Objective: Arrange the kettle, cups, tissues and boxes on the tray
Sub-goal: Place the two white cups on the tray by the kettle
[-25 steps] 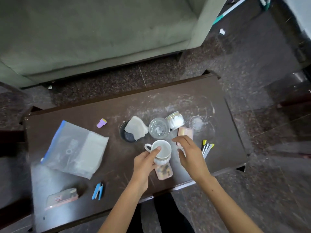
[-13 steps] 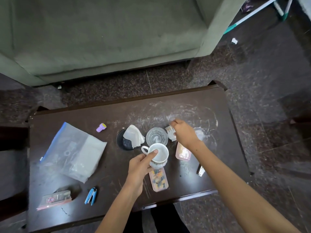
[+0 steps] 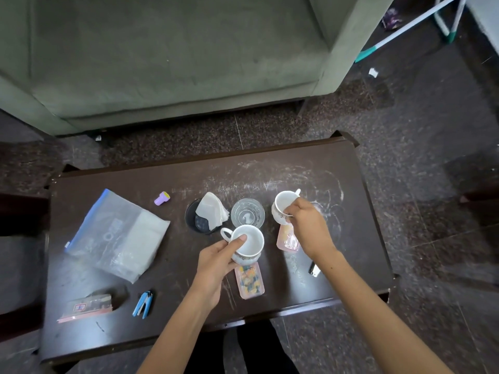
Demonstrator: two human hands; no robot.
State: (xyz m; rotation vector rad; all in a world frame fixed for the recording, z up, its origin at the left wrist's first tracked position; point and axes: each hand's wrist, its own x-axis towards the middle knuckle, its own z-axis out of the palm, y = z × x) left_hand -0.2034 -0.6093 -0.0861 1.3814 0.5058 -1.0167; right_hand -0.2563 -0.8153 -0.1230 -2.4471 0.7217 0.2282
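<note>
My left hand grips a white patterned cup by its rim, handle pointing left, over a small pink box. My right hand holds a second white cup, tilted, handle at the back right, just above another pink box. Between the cups stands a clear glass. White tissues lie folded on a small dark round dish to the left of the glass. All of this is on the dark brown table. No kettle shows.
A clear zip bag lies at the table's left. A purple cap, a blue stapler, a flat card packet and a lighter lie around. A green sofa stands behind the table.
My right hand reached back to the far cup, picked it up and turned it upright. My left hand kept hold of the near cup. The head camera tilted up slightly.
</note>
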